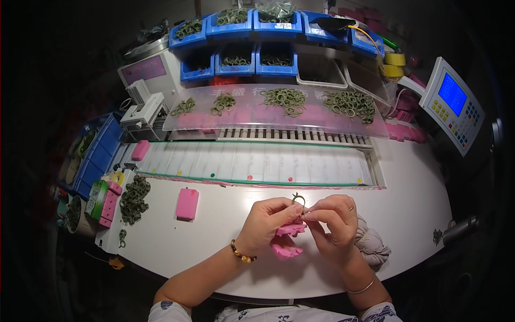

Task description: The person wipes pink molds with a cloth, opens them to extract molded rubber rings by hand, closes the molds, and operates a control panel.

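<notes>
My left hand point(263, 221) is closed on a soft pink rubber mold point(287, 248), whose two jagged halves hang spread apart beneath the fingers. A thin green wax ring point(299, 199) stands up between my fingertips. My right hand point(337, 222) pinches at the lower part of this ring, close against the left thumb. Just where the ring meets the mold is hidden by the fingers. A whole pink mold block point(187, 204) lies on the white table to the left of my hands.
Beside my right wrist lies a bundled grey cloth point(371, 242). A pile of green rings point(134, 199) sits at the left. Across the table runs a segmented white conveyor point(252, 163); above it, a translucent shelf point(241, 119) carries ring heaps. Blue bins point(230, 29) and a control panel point(451, 104) stand behind.
</notes>
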Demonstrator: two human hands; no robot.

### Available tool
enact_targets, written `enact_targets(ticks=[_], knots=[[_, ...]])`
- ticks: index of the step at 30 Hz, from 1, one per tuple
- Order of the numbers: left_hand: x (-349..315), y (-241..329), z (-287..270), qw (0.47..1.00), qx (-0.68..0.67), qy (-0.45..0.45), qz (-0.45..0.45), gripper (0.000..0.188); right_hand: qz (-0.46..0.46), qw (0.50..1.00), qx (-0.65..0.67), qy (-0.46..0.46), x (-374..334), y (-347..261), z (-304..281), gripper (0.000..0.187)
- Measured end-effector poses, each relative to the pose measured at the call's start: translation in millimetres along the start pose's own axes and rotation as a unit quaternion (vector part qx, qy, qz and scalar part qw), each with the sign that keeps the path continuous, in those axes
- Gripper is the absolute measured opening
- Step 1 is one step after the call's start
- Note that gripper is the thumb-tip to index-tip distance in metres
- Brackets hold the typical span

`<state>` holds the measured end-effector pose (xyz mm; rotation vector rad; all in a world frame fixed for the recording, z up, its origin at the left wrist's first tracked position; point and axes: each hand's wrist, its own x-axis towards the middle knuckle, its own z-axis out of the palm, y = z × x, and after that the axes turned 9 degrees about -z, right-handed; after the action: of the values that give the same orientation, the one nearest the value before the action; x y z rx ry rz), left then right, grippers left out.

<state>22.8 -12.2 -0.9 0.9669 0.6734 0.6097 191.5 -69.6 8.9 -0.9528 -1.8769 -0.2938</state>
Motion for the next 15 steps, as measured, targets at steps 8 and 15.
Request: enact_targets(ticks=[8, 15], knots=[[1.1, -2.8, -3.6, 1.0, -0.017, -0.023, -0.005, 0.018, -0.029, 0.998, -0.053, -0.029, -1.2, 0.0, -2.0, 0.024], [0.0, -3.5, 0.2, 0.997, 0.07, 0.009, 0.039, 0.016, 0.0, 0.999, -0.021, -0.043, 0.0, 0.6, -0.4, 0.018]])
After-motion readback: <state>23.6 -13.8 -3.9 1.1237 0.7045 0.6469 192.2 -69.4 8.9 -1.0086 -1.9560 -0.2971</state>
